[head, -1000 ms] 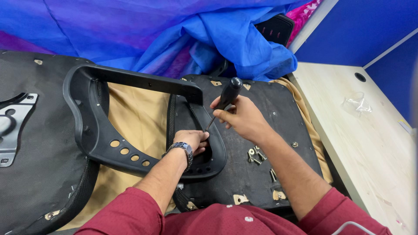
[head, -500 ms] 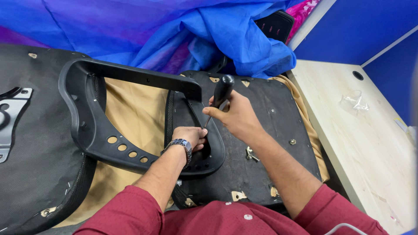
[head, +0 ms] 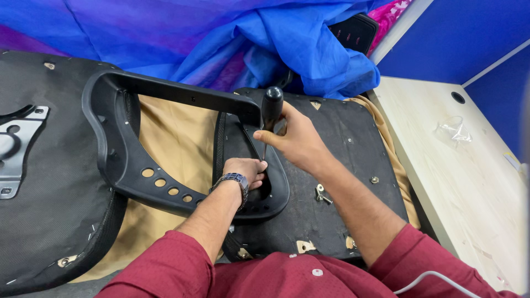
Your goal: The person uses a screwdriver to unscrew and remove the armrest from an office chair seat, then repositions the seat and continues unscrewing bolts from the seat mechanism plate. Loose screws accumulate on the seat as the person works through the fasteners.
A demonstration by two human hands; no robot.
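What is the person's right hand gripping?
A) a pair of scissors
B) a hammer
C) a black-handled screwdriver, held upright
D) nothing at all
C: the right hand is wrapped round the black-handled screwdriver, which stands nearly upright with its shaft pointing down to the black plastic armrest frame, where the left hand rests.

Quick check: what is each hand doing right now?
Left hand: fingers curled on the black armrest frame, pressing near the screwdriver tip.
Right hand: closed around the black-handled screwdriver, held upright.
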